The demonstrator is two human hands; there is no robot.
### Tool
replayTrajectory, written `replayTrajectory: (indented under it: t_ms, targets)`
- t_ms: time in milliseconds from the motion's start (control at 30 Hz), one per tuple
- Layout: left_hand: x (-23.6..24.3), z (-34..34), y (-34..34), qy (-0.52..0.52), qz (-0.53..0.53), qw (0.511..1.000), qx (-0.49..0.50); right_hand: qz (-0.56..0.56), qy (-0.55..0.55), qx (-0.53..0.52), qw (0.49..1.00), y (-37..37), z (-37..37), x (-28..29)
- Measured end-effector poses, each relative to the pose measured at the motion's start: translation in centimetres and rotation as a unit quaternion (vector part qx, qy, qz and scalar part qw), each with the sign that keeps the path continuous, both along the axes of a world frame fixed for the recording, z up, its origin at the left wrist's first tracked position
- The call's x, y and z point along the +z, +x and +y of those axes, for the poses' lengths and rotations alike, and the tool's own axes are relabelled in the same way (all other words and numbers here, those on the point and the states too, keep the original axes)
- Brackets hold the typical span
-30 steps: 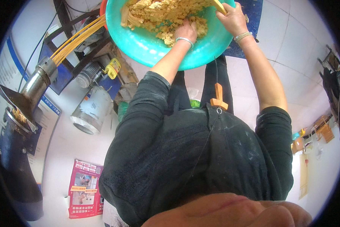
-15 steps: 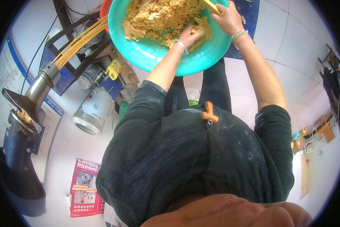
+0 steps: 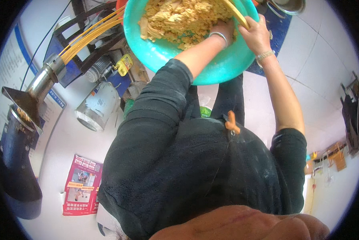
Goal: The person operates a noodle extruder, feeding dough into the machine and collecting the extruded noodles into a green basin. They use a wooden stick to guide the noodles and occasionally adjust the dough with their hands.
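Observation:
A wide turquoise basin [image 3: 159, 60] at the top centre holds a heap of crumbly yellow dough [image 3: 179, 20]. My left hand [image 3: 222, 31], with a pale bangle at its wrist, reaches into the right side of the heap; its fingers are buried and cannot be made out. My right hand [image 3: 256, 37] is at the basin's right rim, closed on the end of a yellow stick-like handle [image 3: 237, 15]. That handle slants up over the dough, and its far end lies beyond the top edge.
At left a metal extruder [image 3: 37, 90] carries yellow strands [image 3: 83, 44] from its nozzle toward the basin. Below them are a motor [image 3: 98, 69], a yellow jug [image 3: 124, 65] and a grey metal cylinder [image 3: 96, 107]. A metal pot [image 3: 291, 5] stands top right, beside a blue mat [image 3: 278, 28].
My left hand has pushed farther forward and right into the dough. The whole view has shifted a little, bringing the metal pot into sight. My right hand keeps its grip.

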State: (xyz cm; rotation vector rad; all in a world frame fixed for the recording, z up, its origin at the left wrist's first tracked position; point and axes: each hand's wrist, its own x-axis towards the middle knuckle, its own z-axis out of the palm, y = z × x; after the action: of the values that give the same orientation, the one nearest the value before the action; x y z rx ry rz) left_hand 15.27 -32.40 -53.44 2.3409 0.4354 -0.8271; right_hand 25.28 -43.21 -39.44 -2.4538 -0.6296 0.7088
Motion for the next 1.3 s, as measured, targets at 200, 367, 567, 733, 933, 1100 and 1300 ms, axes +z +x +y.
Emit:
replayTrajectory:
  t_ms: [200, 367, 567, 733, 933, 1100, 1300]
  targets:
    - [2.2, 1.3, 1.2, 0.012, 0.029, 0.997, -0.074, 0.001, 0.002, -0.035, 0.999, 0.0, 0.0, 0.7]
    - [1.2, 2.1, -1.0, -0.063, 0.079, 0.994, -0.028, 0.035, 0.011, -0.042, 0.998, -1.2, -0.7, -1.5]
    - [9.8, 7.1, -9.2, -0.165, 0.037, 0.962, 0.216, 0.012, -0.001, -0.063, 0.998, -3.7, 0.1, 0.1]
    - [13.7, 7.8, -11.2, -0.309, -0.059, 0.846, 0.431, -0.043, 0.002, 0.012, 0.999, 1.6, 1.1, -0.3]
    - [18.2, 7.9, -11.2, -0.402, -0.044, 0.723, 0.560, -0.182, -0.048, 0.084, 0.978, 4.2, 1.4, 1.7]
    - [21.9, 7.3, -12.5, -0.464, -0.197, 0.681, 0.531, 0.239, 0.025, 0.035, 0.970, 6.5, 4.6, 15.2]
    - [25.1, 8.4, -12.9, -0.765, -0.121, 0.452, 0.442, 0.176, 0.199, 0.168, 0.949, 5.0, 10.0, 28.3]
